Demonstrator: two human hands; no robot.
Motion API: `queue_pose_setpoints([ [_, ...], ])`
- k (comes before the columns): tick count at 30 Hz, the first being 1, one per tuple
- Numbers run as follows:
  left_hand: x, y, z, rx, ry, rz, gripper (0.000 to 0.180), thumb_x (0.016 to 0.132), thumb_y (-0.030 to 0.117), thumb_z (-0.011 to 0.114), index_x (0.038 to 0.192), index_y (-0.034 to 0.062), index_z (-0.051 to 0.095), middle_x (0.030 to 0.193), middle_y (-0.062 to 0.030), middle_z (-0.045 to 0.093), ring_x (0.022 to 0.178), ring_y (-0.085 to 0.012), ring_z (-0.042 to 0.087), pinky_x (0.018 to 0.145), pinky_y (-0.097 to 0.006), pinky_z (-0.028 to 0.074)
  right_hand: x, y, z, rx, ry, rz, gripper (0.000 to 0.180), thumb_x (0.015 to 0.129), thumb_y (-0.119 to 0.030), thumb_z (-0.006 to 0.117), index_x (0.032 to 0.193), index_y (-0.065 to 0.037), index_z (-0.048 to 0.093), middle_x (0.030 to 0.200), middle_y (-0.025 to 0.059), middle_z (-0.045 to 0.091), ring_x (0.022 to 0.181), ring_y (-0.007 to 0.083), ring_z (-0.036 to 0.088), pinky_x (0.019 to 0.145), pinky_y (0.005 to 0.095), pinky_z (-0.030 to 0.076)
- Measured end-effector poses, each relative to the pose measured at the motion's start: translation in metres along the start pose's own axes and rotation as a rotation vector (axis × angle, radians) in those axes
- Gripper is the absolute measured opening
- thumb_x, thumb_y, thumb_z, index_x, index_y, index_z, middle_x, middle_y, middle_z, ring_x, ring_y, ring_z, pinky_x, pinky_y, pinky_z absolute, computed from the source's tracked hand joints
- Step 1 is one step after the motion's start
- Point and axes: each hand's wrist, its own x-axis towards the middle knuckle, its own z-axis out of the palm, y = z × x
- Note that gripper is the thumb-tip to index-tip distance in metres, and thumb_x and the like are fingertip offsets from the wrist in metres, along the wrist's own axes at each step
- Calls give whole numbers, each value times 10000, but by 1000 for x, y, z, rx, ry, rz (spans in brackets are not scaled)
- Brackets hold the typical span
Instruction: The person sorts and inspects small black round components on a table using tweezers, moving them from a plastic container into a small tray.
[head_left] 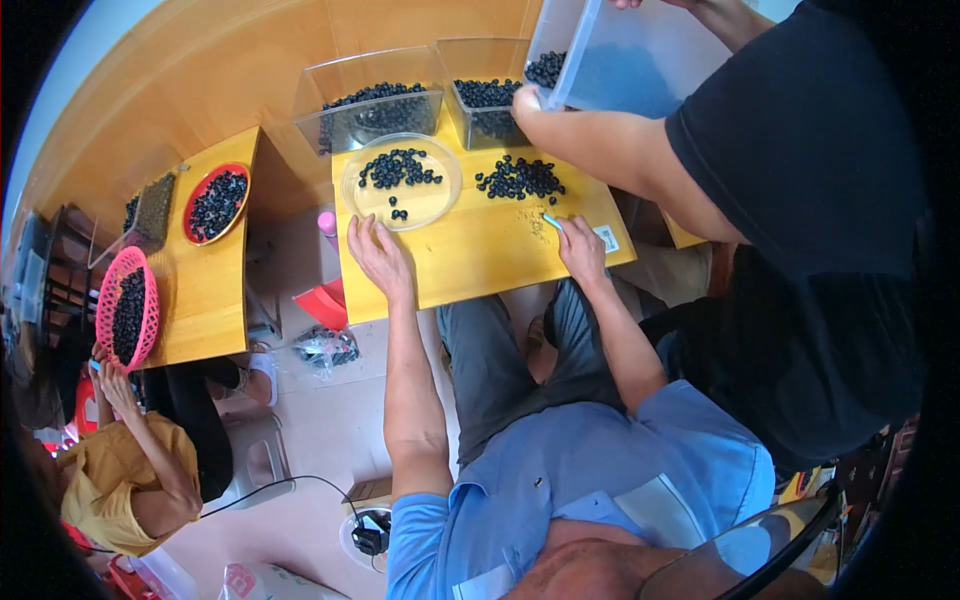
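Observation:
My left hand (378, 258) lies at the near rim of a round clear tray (446, 200). Its fingers are stretched out and hold nothing. Inside the tray sit a cluster of shiny black beads (398, 168) and a few stray ones near my fingertips. With my right hand (582, 248) I grip a small light-blue pen-like tool (551, 220); its far tip is too small to make out. Just beyond that tool, brown crumbs (536, 222) are scattered on the yellow table (470, 262). A loose pile of black beads (520, 180) lies behind them.
Two clear boxes (345, 130) of black beads stand along the table's back. A co-worker's arm (610, 145) reaches in from the right, holding a tilted clear bin (640, 60). At left, another person (135, 460) sits by a table with a pink basket (152, 300).

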Motion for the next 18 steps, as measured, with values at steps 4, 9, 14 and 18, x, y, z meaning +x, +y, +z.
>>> queue_pose_setpoints([
  [4,4,0,1,2,-2,-7,259,1014,108,608,1235,-10,673,1439,-227,541,1361,-397,494,1151,-468,387,-8,-16,8,17,52,9,195,924,-103,690,1111,-113,740,915,112,653,852,359,688,734,476,555],
  [9,6,0,0,-8,-5,-35,259,1009,92,608,1237,-15,668,1435,-224,544,1356,-394,503,1147,-459,393,-10,-35,7,55,96,-45,184,918,-97,700,1097,-103,743,856,112,649,816,341,690,693,457,553],
  [14,5,2,-1,-37,-5,-50,267,1010,88,598,1247,-17,666,1436,-220,545,1364,-391,500,1150,-460,391,-10,-35,5,64,102,-35,175,925,-108,700,1092,-104,750,841,110,641,791,342,682,679,455,551],
  [18,2,1,-1,-26,0,-61,272,1015,97,593,1251,-17,665,1440,-221,541,1367,-388,499,1151,-460,391,-12,-36,5,76,117,-28,182,926,-110,698,1100,-110,754,840,109,641,788,343,680,675,456,549],
])
